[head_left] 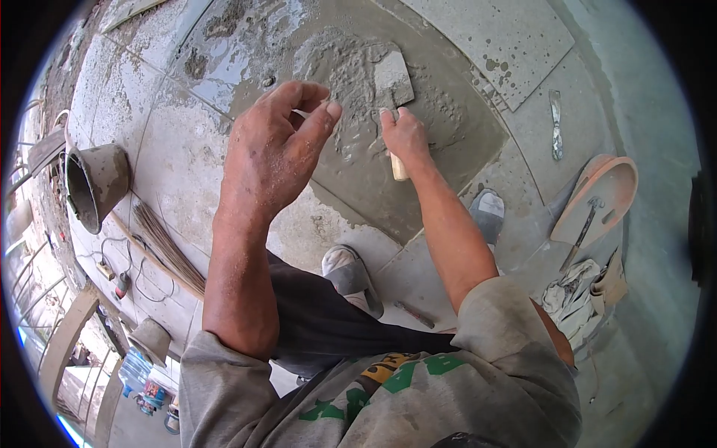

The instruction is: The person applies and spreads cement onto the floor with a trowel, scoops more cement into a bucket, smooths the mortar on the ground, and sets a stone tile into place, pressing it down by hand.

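Observation:
My right hand (pixel 407 138) is wrapped round the wooden handle of a trowel (pixel 393 80). The handle's pale end sticks out below my palm, and the flat grey blade rests on wet mortar (pixel 336 67). My left hand (pixel 272 145), spotted with grit, is raised over the left side of the mortar. Its fingers curl loosely, with a small gap between thumb and forefinger tips and nothing visible between them. Mortar covers a patch of tiled floor, lumpy near the blade and smoother and wetter toward the lower edge.
A mortar-stained bucket (pixel 104 183) lies tipped at the left, beside a straw broom (pixel 168 243) and a cable. To the right are a narrow metal tool (pixel 556 125), an orange basin (pixel 616 196) with a hammer (pixel 582 233), and cloths (pixel 571 295). A loose tile (pixel 500 37) lies beyond the mortar.

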The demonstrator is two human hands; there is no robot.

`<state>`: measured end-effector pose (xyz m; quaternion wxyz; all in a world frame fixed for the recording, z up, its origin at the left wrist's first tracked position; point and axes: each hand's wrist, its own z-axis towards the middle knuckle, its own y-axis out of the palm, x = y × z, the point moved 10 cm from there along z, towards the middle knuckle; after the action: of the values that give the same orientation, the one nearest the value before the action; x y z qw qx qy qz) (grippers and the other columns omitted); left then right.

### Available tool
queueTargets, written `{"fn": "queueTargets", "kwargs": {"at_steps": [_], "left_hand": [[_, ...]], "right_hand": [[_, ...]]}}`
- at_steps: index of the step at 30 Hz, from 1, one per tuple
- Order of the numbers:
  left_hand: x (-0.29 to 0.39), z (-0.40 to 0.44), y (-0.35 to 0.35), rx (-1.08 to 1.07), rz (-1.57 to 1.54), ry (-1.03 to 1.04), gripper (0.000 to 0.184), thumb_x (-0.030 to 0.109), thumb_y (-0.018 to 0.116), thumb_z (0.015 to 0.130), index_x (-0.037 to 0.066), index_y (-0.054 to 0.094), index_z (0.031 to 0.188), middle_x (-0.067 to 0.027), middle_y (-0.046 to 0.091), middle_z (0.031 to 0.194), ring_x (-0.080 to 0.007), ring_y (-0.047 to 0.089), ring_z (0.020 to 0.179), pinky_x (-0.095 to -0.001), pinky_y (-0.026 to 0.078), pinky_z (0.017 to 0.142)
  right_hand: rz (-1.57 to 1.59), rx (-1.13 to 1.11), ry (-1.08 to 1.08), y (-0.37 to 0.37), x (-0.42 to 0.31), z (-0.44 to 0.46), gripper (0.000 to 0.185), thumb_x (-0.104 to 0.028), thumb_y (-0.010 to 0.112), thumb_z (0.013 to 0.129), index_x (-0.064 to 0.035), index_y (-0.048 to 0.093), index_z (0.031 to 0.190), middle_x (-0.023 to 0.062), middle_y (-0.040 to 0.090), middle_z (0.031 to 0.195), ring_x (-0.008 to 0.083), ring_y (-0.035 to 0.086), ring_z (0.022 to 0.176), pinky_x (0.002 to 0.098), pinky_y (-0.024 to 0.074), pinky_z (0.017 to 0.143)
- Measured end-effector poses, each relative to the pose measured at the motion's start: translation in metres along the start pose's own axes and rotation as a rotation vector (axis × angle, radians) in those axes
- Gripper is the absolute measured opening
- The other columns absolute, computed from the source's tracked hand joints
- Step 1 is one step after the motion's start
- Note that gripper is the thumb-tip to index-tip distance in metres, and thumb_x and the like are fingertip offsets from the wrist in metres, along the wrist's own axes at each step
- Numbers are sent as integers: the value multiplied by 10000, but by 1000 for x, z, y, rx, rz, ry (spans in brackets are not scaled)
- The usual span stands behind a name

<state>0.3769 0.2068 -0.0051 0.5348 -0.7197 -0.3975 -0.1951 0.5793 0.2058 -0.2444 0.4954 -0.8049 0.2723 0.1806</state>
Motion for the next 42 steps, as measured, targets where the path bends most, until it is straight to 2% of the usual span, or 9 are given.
{"fn": "queueTargets", "kwargs": {"at_steps": [2,7,13,17,20,26,29,36,42], "left_hand": [[0,-2,-5,18,-6,18,328,276,634,877,-1,668,1049,-144,681,841,-212,656,736,-348,517,684],[-2,-4,-7,10,-23,-8,318,267,636,876,0,668,1046,-132,678,828,-206,646,722,-346,513,681],[-3,1,4,-65,11,-48,386,301,625,902,-8,642,1132,-114,689,961,-169,644,884,-316,496,811],[-6,0,9,-99,18,-61,385,298,628,903,-10,639,1134,-118,689,970,-173,645,888,-314,495,814],[0,-2,14,-107,6,-49,382,296,630,902,-7,638,1135,-116,689,970,-171,643,884,-312,494,814],[-6,2,10,-102,20,-55,384,297,628,904,-7,636,1138,-118,688,968,-169,642,884,-312,492,820],[-12,-3,0,-76,13,-69,379,294,627,906,-8,637,1134,-112,688,964,-164,640,882,-307,491,817],[-8,-4,0,-80,6,-59,382,297,629,904,-14,639,1127,-114,684,954,-164,639,885,-305,489,815],[-21,-7,-13,-45,9,-86,397,308,631,903,-9,636,1142,-114,686,960,-168,637,889,-308,491,818]], "right_hand": [[300,-88,299,-6,42,-12,446,-413,513,922,25,565,992,173,615,688,284,630,526,439,522,483],[715,-195,557,2,51,-98,387,-423,525,906,-44,542,978,78,528,604,186,546,428,338,449,378],[-87,-11,-174,29,62,-120,657,-453,548,906,129,501,1206,254,649,774,278,666,549,383,529,477],[482,41,583,-20,124,-143,686,-421,551,908,143,449,1285,181,612,650,253,620,479,360,502,439],[677,-113,564,3,105,-118,648,-406,551,907,133,477,1259,158,591,626,244,597,456,355,489,426],[196,-234,140,31,95,-134,617,-412,547,908,125,514,1209,214,644,694,257,655,534,391,529,481],[497,-113,577,-2,128,-145,701,-415,545,905,153,429,1298,158,608,636,227,604,469,321,507,444],[193,-331,147,46,61,-108,720,-445,533,904,164,445,1278,201,637,718,247,650,533,357,525,475],[376,-167,481,-1,91,-123,646,-390,540,915,151,466,1260,191,622,646,263,634,479,358,515,451]]}}
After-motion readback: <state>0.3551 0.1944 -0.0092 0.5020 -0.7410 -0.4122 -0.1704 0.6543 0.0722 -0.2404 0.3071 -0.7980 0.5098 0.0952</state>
